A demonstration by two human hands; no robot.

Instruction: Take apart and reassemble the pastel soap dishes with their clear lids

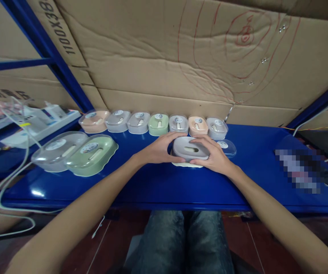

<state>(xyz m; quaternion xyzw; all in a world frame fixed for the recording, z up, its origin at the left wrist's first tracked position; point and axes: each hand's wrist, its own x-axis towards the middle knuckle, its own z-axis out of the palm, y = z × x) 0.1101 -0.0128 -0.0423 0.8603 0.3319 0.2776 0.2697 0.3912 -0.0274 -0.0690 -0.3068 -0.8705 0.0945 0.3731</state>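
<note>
My left hand (158,149) and my right hand (214,155) both grip a grey lidded box (189,147) from its two sides, just above the blue table (166,186). A pale cream part (185,164) shows under the box. A clear lid (226,147) lies right behind my right hand. Along the back wall stands a row of several small lidded boxes (158,123) in peach, grey and green. At the left sit a grey box (56,151) and a green box (91,154) side by side.
Cardboard sheets (181,57) form the back wall between blue rack posts (52,57). White cables (7,182) and a white power strip (38,121) lie at the far left. A blurred patch (301,169) covers something at the right. My legs (181,239) are under the table edge.
</note>
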